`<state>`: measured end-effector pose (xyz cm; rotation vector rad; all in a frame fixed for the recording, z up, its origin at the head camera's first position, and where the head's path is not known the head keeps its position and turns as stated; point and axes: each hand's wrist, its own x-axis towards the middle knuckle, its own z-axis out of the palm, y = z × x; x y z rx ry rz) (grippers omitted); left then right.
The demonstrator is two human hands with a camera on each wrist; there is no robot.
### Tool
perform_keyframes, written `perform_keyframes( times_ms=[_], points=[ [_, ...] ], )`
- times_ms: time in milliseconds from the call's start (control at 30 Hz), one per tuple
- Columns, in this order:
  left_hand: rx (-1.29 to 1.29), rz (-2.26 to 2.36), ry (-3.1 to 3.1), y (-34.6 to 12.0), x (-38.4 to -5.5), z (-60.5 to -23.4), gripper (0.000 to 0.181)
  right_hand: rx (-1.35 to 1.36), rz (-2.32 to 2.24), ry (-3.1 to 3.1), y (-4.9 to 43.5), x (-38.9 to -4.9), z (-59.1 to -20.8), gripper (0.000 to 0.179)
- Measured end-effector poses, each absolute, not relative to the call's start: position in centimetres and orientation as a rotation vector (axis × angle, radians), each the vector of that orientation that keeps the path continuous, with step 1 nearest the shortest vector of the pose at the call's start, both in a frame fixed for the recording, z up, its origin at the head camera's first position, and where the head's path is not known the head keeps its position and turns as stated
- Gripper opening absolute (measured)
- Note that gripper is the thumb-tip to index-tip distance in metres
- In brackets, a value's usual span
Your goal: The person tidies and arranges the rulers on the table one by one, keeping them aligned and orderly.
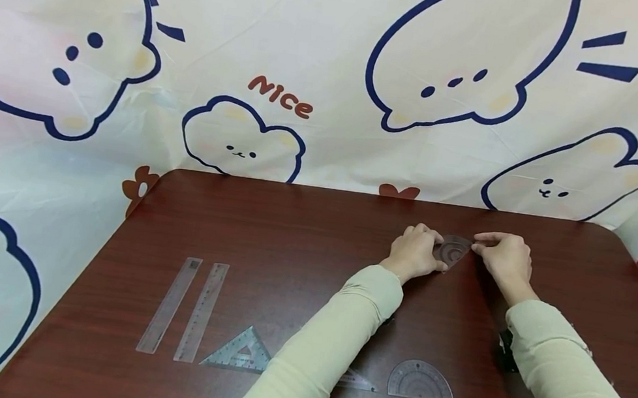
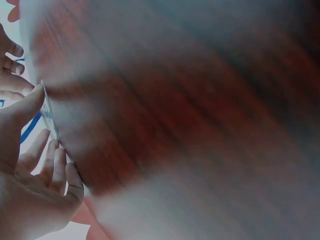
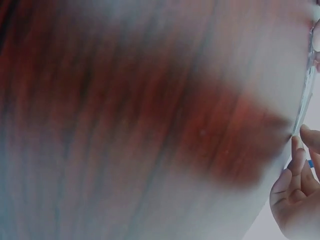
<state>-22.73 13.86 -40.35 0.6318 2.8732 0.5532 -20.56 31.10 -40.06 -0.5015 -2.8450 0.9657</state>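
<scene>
Toward the far right of the table, both hands hold a clear protractor (image 1: 452, 250) between them. My left hand (image 1: 415, 252) grips its left side, thumb on the near edge and fingers on the far edge. The right hand (image 1: 504, 259) pinches its right corner between thumb and fingers. The left wrist view shows the protractor (image 2: 48, 112) nearly edge-on between the thumb and fingers of the left hand (image 2: 37, 195). In the right wrist view, the fingertips of the right hand (image 3: 297, 192) meet the near end of the thin, clear protractor (image 3: 303, 102).
Two clear rulers (image 1: 169, 305) (image 1: 201, 312) lie side by side on the dark wooden table (image 1: 268, 226). Nearer are a set square (image 1: 242, 350), another clear triangle (image 1: 356, 380) partly hidden by the left sleeve, and a second protractor (image 1: 422, 381). A printed cloth (image 1: 342, 44) hangs behind.
</scene>
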Motion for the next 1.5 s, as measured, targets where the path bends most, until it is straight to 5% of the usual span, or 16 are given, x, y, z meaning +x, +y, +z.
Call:
perform_keyframes(
  times_ms=[767,1500],
  points=[
    [0.584,0.581,2.860,14.1,-22.7,-40.2,0.062,-0.639,1.489,-2.809,31.5,-21.3,-39.0,0.049],
    [0.552,0.700,2.840,14.1,-22.8,-40.1,0.058,-0.569,1.356,-2.855,32.1,-20.6,-39.0,0.057]
  ],
)
